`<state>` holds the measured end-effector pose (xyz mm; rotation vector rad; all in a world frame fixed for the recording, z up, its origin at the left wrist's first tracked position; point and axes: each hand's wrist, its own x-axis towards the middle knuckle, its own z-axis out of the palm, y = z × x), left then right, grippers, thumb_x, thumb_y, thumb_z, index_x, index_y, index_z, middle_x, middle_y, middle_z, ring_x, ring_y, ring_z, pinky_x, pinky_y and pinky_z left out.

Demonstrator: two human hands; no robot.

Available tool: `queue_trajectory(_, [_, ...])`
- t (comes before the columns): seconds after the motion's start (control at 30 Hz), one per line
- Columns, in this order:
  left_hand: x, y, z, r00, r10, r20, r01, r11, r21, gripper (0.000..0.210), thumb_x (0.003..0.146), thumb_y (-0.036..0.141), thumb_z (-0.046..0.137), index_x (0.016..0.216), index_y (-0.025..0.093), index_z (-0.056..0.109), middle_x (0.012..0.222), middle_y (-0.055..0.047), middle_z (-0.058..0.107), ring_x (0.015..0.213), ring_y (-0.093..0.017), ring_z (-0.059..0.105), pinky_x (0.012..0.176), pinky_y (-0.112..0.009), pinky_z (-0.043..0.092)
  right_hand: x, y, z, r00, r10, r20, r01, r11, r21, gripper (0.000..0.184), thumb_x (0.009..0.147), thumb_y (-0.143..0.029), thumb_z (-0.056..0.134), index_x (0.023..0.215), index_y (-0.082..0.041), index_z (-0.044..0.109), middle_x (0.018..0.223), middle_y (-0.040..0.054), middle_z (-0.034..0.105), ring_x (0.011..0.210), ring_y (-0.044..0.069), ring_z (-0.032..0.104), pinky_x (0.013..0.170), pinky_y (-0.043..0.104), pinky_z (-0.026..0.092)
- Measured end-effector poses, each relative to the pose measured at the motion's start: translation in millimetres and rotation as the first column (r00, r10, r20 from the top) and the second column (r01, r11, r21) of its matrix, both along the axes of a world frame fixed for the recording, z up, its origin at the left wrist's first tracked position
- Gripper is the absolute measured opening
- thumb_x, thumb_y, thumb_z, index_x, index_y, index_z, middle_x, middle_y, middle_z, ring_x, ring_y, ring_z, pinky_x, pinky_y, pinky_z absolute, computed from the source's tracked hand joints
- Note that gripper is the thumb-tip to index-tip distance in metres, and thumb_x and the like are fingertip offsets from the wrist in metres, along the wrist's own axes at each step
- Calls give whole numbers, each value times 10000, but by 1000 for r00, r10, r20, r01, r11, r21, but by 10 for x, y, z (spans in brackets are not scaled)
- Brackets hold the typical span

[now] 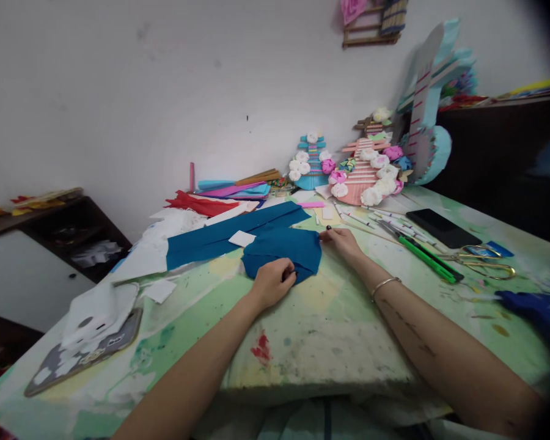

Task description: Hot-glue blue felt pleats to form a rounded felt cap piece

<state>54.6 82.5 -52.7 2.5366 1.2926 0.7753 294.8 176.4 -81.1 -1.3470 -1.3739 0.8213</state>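
Blue sheet [282, 244], under left grip [275, 282], right edge at right grip [343, 243]

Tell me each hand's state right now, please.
Left hand: fingers curled on the blue sheet; grip unclear.
Right hand: fingers at the sheet's right edge; grip unclear.

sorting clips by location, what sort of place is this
Probably a craft workroom, judging by the flower-trimmed pink lute-shaped ornament, the green utility knife and the paint-stained tabletop.
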Motion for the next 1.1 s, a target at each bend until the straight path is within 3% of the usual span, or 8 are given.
queue_trajectory(0.23, [-12, -7, -12, 999, -22, 35, 22, 1000, -10, 91, 832, 214, 507, 746, 195, 533, 712, 6, 599, 626, -133, 514, 573, -240, 322, 313, -48, 156, 978, -159, -134, 171, 982, 84, 369, 962, -448, 449, 1014, -136, 640, 964, 74, 695, 874, 185, 666, 779, 371, 536])
queue_trajectory(0.37, [-1, -20, -11, 999, -35, 42, 34, 999, 7, 96, 838, 215, 494, 750, 196, 527, 711, -1, 587, 623, -137, 505, 576, -245, 321, 342, -57, 183, 982, -189, 4, 188, 978, 90, 309, 935, -393, 538, 1097, -139, 602, 1082, 74, 635, 934, 190, 628, 808, 391, 531])
queue_trajectory(0.63, [49, -131, 13, 989, -148, -14, 149, 983, 103, 99, 867, 172, 450, 810, 176, 531, 800, -42, 591, 746, -169, 523, 681, -275, 392, -57, -98, 92, 933, -24, 360, 3, 998, 59, 247, 920, -339, 574, 1086, -160, 611, 1101, 66, 622, 934, 183, 615, 819, 388, 528])
queue_trajectory(0.77, [154, -265, 65, 966, -237, -102, 252, 954, 163, 130, 903, 179, 430, 862, 175, 553, 883, -61, 606, 833, -191, 527, 734, -296, 408, -1, -247, 268, 905, -178, 387, 130, 981, 145, 211, 896, -345, 597, 930, -144, 655, 932, 38, 671, 830, 169, 634, 785, 360, 518])
queue_trajectory(0.87, [246, -465, 98, 927, -227, -298, 310, 912, 270, 122, 913, 170, 446, 871, 171, 560, 916, -65, 618, 817, -197, 531, 705, -309, 410, 94, -545, 557, 864, -373, 338, 284, 915, 286, 207, 861, -303, 558, 792, -163, 694, 806, 46, 709, 805, 205, 653, 794, 335, 479])
queue_trajectory(1.0, [306, -877, 12, 881, -140, -452, 339, 854, 395, 105, 878, 93, 481, 847, 154, 560, 885, -69, 625, 779, -213, 548, 663, -332, 426, 384, -1318, 822, 775, -567, 278, 426, 794, 432, 282, 826, -361, 507, 876, -174, 713, 854, 80, 726, 821, 241, 655, 767, 332, 450])
queue_trajectory(1.07, [310, -1085, -78, 922, -99, -374, 272, 853, 445, 111, 862, 62, 492, 844, 140, 568, 897, -82, 636, 810, -227, 564, 683, -348, 450, 671, -1764, 776, 605, -713, 356, 465, 678, 569, 298, 808, -385, 515, 884, -185, 722, 847, 94, 723, 807, 247, 651, 747, 336, 439])
queue_trajectory(1.1, [312, -1175, -123, 950, -75, -304, 215, 861, 461, 113, 861, 55, 494, 848, 133, 575, 911, -88, 644, 834, -232, 571, 703, -356, 463, 853, -1970, 705, 508, -753, 419, 483, 651, 585, 305, 801, -390, 511, 892, -192, 724, 845, 105, 720, 796, 252, 648, 724, 342, 432])
